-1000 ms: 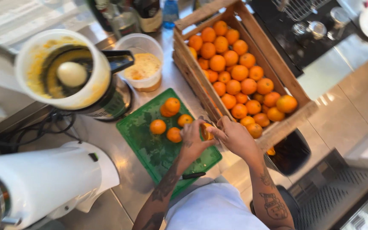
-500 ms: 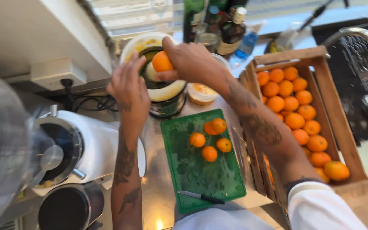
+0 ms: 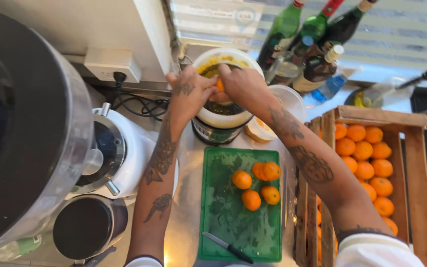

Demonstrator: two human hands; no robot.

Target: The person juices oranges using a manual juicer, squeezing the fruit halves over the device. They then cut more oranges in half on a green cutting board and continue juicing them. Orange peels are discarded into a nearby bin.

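Observation:
Both my hands press an orange half [image 3: 219,85] down into the white bowl of a citrus juicer [image 3: 223,118] at the back of the counter. My left hand [image 3: 190,94] cups it from the left and my right hand [image 3: 244,87] covers it from the right; only a sliver of orange shows between them. Below the juicer lies a green cutting board [image 3: 223,217] with several oranges [image 3: 259,184], some halved, and a small black-handled knife [image 3: 229,247] at its near edge.
A wooden crate [image 3: 416,163] full of oranges stands on the right. A clear tub [image 3: 292,101] sits beside the juicer, with several bottles [image 3: 317,34] behind it. A white appliance [image 3: 119,153], a dark round container [image 3: 87,227] and a large blender jug [image 3: 21,123] fill the left.
My hands left the cutting board, carried an orange half up to the juicer and now push it down into the bowl. The camera has tilted toward the juicer.

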